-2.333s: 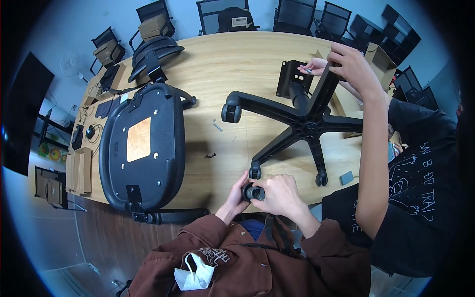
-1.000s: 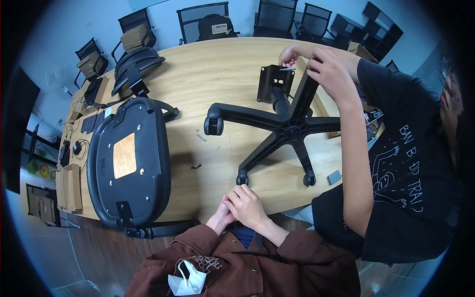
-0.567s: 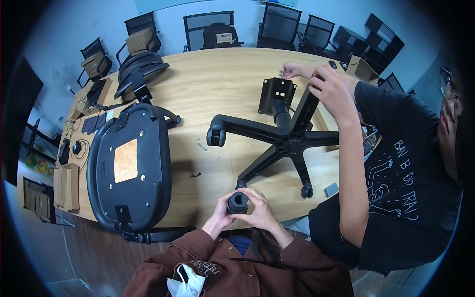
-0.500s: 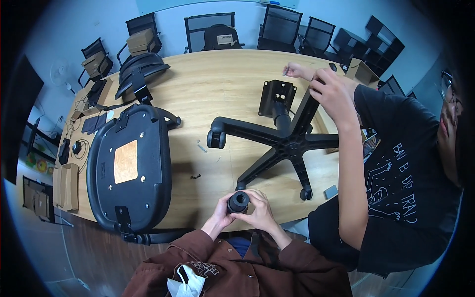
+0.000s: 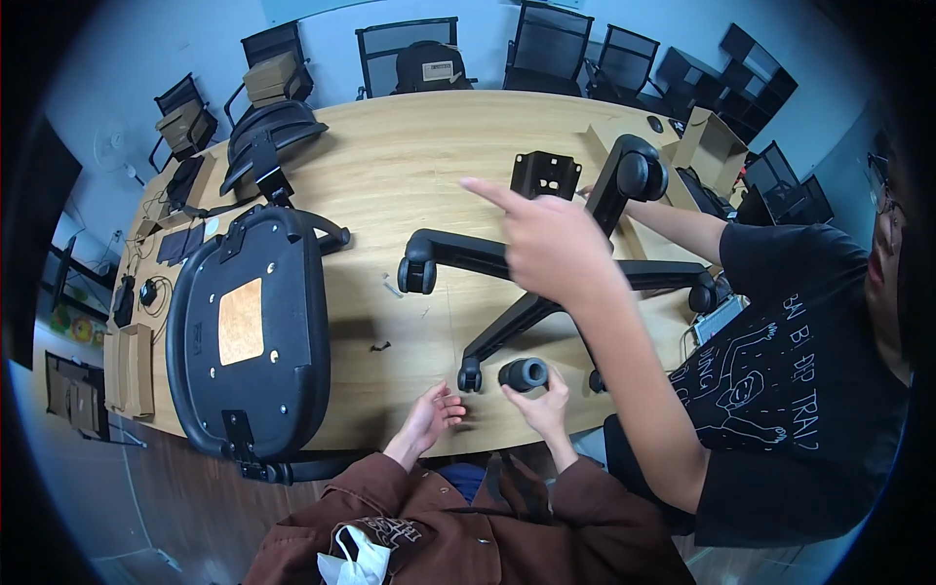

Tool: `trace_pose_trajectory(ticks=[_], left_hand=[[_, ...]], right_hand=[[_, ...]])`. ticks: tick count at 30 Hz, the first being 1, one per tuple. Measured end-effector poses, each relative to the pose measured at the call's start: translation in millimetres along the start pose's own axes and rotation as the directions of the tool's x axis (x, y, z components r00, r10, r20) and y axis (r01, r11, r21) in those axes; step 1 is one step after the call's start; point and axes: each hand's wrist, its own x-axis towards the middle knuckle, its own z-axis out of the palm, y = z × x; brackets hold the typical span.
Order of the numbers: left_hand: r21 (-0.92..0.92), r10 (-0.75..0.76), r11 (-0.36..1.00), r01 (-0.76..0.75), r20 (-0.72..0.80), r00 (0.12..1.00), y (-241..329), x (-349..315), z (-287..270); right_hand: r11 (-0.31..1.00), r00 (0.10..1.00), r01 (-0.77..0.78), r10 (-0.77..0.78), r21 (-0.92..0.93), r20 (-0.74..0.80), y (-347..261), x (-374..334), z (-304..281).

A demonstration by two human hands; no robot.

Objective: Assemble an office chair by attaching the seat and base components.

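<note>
My right hand (image 5: 546,408) grips a short black hollow cylinder (image 5: 523,374), its round opening facing up and to the right. My left hand (image 5: 430,417) is open above the table's near edge, palm turned toward the cylinder and touching nothing. Just beyond my hands is a black five-legged chair base (image 5: 476,253) with casters. Behind it stands a black metal plate (image 5: 544,175) with holes. Reaching across the base from the right, a co-worker's hand (image 5: 558,244) points left with one finger and hides the hub. The co-worker's other hand is mostly hidden behind a raised leg.
A black chair seat (image 5: 205,322) lies underside up on the left of the table (image 5: 419,146), beside a curved black backrest (image 5: 278,136). Small hardware (image 5: 380,347) lies mid-table. An open cardboard box (image 5: 710,151) is at the far right. The co-worker (image 5: 770,370) stands close on my right.
My left hand has let go of the cylinder; my right hand has carried it to the right. The co-worker's arm has swung across the base to point left, and the base has turned.
</note>
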Motion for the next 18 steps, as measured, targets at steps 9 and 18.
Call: trace_pose_trajectory(ticks=[9,18], left_hand=[[0.03,0.014,1.0,-0.01,-0.112,0.994,-4.7,2.2,-15.4],[-0.006,0.054,0.998,-0.056,-0.161,0.986,-7.8,-10.8,-30.8]], right_hand=[[0.979,0.984,-0.11,0.083,-0.174,-0.155,77.2,-2.4,-13.0],[0.984,0.966,-0.082,0.04,-0.159,-0.254,118.3,14.3,-0.7]])
